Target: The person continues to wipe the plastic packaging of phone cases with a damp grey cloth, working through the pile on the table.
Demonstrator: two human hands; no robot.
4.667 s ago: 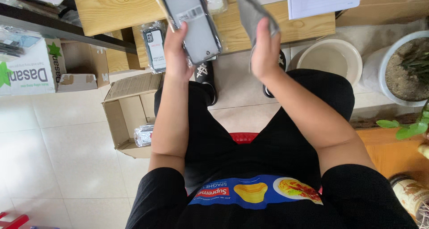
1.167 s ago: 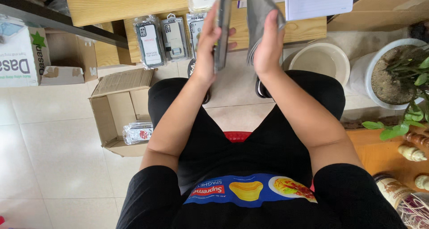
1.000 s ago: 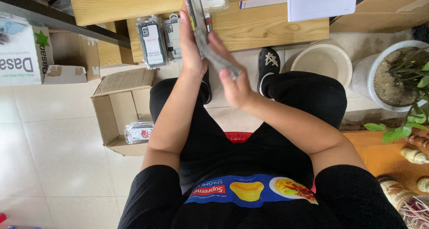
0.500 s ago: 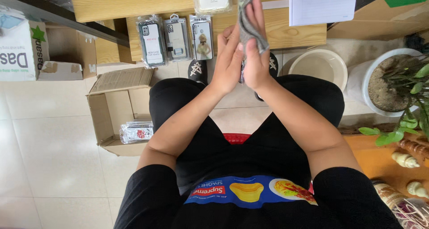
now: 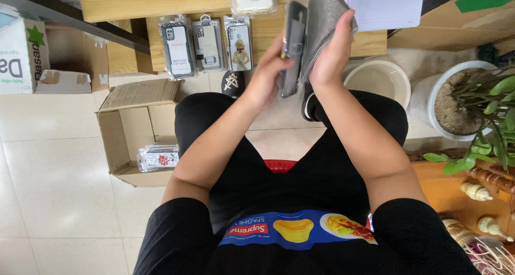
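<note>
We see dark case [image 5: 292,44], grey cloth [image 5: 322,17]; brown box [image 5: 131,127], white pot [image 5: 429,100] with green leaves [image 5: 496,111], white paper [image 5: 383,6], pale wood bench [image 5: 161,1].

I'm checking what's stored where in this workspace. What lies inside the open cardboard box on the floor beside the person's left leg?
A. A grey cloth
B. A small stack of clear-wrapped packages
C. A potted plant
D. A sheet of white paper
B: the open cardboard box holds a small stack of clear-wrapped packages lying against its inner wall, while the grey cloth is up in the right hand.
</note>
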